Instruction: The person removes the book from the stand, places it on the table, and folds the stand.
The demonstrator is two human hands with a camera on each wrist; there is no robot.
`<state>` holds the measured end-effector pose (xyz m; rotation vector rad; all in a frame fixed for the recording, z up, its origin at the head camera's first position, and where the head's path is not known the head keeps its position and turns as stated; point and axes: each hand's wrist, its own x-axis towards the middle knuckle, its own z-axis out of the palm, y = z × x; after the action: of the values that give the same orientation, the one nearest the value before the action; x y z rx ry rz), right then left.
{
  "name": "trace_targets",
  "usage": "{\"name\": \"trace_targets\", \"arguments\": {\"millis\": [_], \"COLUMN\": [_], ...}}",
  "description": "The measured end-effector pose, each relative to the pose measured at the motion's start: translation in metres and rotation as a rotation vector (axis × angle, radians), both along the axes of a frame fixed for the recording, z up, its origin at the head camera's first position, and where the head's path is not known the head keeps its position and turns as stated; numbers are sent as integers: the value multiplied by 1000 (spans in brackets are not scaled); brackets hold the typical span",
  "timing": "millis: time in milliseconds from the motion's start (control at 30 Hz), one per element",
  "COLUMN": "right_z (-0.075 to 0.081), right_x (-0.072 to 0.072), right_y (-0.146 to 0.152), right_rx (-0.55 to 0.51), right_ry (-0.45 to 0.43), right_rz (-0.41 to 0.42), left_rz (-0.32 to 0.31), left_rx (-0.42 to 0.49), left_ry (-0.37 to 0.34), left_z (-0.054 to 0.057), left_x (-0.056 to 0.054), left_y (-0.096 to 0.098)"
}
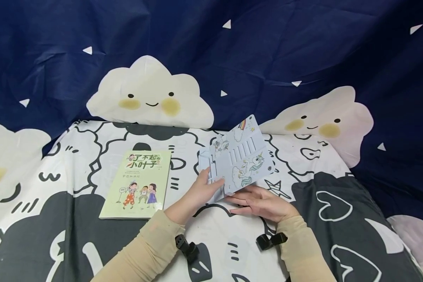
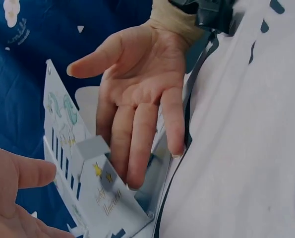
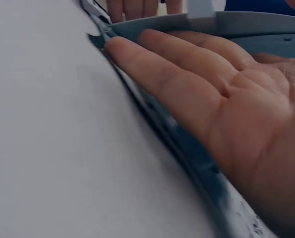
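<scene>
A pale blue folding book stand with unicorn and rainbow pictures and a row of slots is held tilted and partly unfolded above the bedding. My left hand grips its lower left part, with the thumb at the printed side; in the left wrist view this hand is cut off by the frame. Beneath the lower edge lies my right hand, palm up. Its fingers reach nearly straight along the underside. A small tab sticks out by the slots. To the left, a green book with cartoon children lies shut.
Black-and-white patterned bedding spreads under everything. Dark blue cloth with white triangles rises behind, with cloud shapes at its foot. Each wrist carries a small black camera.
</scene>
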<state>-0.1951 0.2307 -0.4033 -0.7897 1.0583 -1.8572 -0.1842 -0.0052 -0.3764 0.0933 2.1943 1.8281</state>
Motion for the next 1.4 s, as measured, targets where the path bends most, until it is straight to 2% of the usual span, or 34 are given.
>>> {"name": "trace_targets", "arguments": {"millis": [133,200,300,467,633,867,1000,1200,1400], "right_z": [6,10,21,36,46,55,58,57,56], "right_x": [0,0,2,5,8,14,16,21,24], "right_y": [9,13,19,27,25,7,-8,-25,-37], "right_rx": [-26,-22,5,15,14,109,140,172,141], "right_ry": [51,72,86,134,221,310,363,378,374], "right_rz": [44,40,-12,-114,-145,-225,-236,-230,-209], "left_rz": [-18,-37,-66,-76,-40,-9,-21,-16,-16], "left_rx": [-131,-145,-138,-97,-48,70,80,170,223], "left_ry": [60,95,123,99,52,14,35,50,83], "left_z": [4,6,8,8,8,13,15,18,26], "left_x": [4,6,8,8,6,3,0,-4,0], "left_y": [3,4,5,2,-2,-8,-12,-17,-14]}}
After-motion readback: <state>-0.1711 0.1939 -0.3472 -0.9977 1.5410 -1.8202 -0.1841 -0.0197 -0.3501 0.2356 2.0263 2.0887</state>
